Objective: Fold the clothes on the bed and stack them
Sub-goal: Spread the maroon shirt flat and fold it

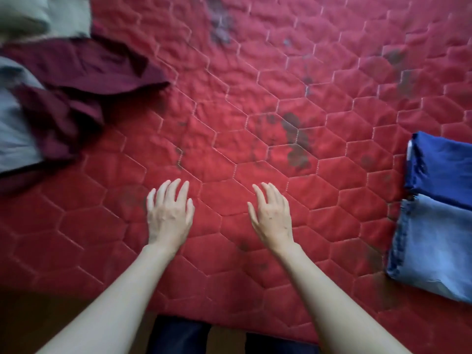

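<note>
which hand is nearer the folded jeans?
Right. The right hand hovers open mid-bed, left of the folded jeans; the left hand is farther left still.

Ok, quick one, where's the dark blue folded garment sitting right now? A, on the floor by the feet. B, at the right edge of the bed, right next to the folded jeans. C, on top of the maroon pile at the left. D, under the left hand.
B: the dark blue garment lies folded at the bed's right edge, directly adjoining the folded jeans, far from both hands.
</note>
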